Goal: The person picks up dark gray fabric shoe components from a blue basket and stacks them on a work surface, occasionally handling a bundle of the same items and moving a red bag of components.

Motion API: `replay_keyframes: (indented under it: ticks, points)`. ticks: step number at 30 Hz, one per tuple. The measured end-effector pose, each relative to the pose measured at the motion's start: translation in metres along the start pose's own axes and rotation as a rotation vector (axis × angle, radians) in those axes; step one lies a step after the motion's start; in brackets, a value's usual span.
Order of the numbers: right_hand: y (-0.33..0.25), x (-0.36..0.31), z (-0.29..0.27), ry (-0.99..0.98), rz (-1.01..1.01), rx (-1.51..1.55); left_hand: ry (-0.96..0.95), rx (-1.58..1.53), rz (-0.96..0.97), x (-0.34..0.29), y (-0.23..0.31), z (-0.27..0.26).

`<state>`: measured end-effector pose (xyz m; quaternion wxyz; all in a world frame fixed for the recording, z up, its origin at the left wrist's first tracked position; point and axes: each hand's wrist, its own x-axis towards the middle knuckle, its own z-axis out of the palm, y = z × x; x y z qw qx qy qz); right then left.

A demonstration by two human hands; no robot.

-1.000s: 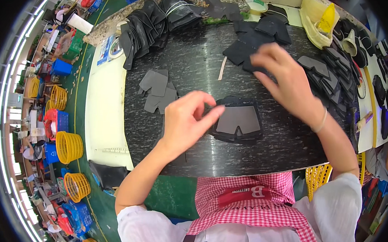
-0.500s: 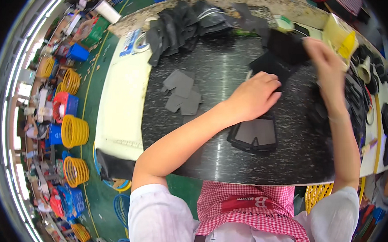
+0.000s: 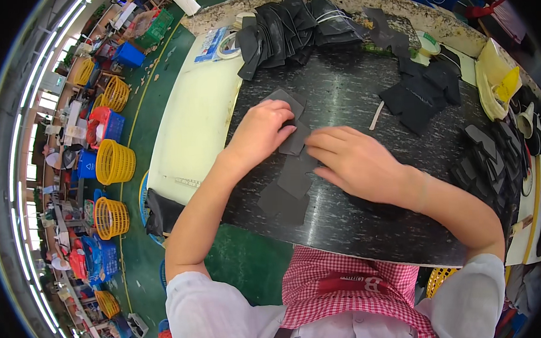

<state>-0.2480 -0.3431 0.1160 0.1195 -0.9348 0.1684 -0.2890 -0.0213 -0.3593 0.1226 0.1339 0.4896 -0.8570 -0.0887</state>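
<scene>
My left hand (image 3: 259, 133) has its fingers curled over flat dark-grey cut pieces on the black tabletop, thumb and forefinger closed at the edge of one grey piece (image 3: 295, 138). From the right, my right hand (image 3: 362, 167) reaches in, slightly blurred. Its fingers are stretched out with the thumb apart, and the fingertips are at that piece's right edge. Below both hands, more grey pieces (image 3: 283, 204) lie overlapping in a loose line toward the near edge. At the upper right is a loose pile of black pieces (image 3: 422, 93), with a narrow pale strip (image 3: 376, 115) beside it.
A thick row of black pieces (image 3: 281, 30) stands at the back, by a tape roll (image 3: 228, 46). Another dark pile (image 3: 490, 157) lies at the right, near a cream container (image 3: 492, 78) with something yellow in it. A pale board (image 3: 189, 130) borders the work surface on the left.
Both hands have moved left to the grey pieces, which now trail nearer me. The black piece at my right hand now lies in the upper-right pile. The notched stack is gone from its spot.
</scene>
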Motion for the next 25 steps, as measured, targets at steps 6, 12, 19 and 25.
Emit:
replay_keyframes:
  ticks: [6, 12, 19, 25]
  points:
    - [0.015, 0.016, 0.022, -0.232, 0.104, 0.057, 0.115, 0.17, 0.034, -0.012, 0.007, 0.026]
    - [0.015, 0.018, 0.026, -0.153, 0.13, 0.075, 0.271, 0.138, -0.057, 0.006, -0.002, 0.032]
    - [0.015, 0.02, 0.024, -0.181, 0.131, 0.127, 0.268, 0.229, -0.04, 0.012, -0.007, 0.038]
    - [0.015, 0.02, 0.021, -0.245, 0.194, 0.098, 0.859, -1.106, -0.342, -0.046, -0.07, -0.026]
